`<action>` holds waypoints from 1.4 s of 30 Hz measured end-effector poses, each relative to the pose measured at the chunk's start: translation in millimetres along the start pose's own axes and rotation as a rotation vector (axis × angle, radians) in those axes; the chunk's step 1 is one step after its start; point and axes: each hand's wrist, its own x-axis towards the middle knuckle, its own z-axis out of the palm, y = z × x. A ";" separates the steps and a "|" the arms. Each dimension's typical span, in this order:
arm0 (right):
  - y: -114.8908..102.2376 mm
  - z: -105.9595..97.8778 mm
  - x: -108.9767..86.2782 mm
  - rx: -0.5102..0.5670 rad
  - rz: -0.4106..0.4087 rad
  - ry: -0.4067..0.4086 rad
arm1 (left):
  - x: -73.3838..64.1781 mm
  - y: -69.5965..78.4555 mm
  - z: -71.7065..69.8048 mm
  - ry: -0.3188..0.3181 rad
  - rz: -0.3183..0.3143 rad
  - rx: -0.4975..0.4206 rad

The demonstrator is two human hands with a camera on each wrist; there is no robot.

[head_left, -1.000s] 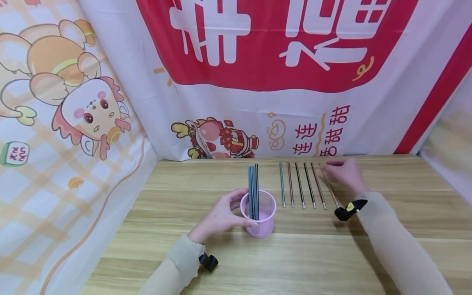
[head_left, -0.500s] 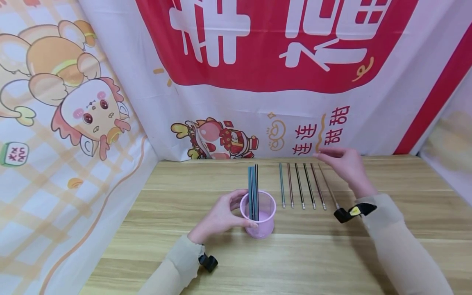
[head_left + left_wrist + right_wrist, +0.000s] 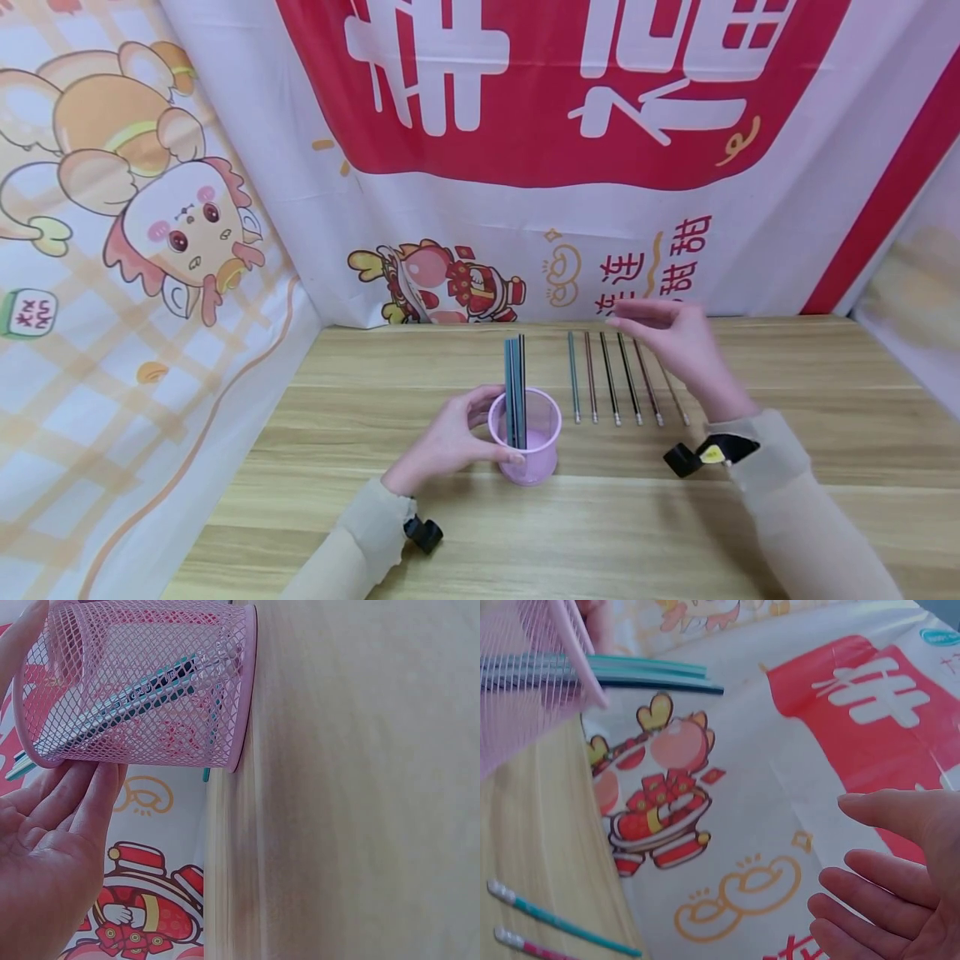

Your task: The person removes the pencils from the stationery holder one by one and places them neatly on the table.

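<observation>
Pink mesh cup (image 3: 531, 465), left hand (image 3: 459, 432) gripping it, right hand (image 3: 681, 343) outstretched near pencils (image 3: 610, 379)

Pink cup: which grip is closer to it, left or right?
Left. The left grip is wrapped around the cup; the right grip hovers by the pencils' far ends, right of the cup and not touching it.

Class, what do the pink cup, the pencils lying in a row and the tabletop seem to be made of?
Pink cup: probably coated metal, evenly coloured; its wall is open mesh, though plastic is possible.
Pencils: likely wood with smooth paint; the bands by their pale ends shine like metal.
Tabletop: wood or laminate, fairly matte; streaky grain shows.
</observation>
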 end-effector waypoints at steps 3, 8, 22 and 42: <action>-5.5 7.6 -3.4 0.024 -0.025 -0.020 | 0.3 0.0 0.0 0.000 0.001 -0.003; -10.6 23.6 -8.0 0.056 -0.069 -0.063 | 0.2 0.5 0.1 -0.002 0.001 -0.008; -12.4 58.8 -12.4 0.117 -0.097 -0.152 | 0.5 -1.9 -0.4 -0.005 -0.004 0.003; 8.1 109.1 -20.1 0.114 -0.124 -0.253 | -0.5 -2.1 0.1 -0.005 0.000 -0.013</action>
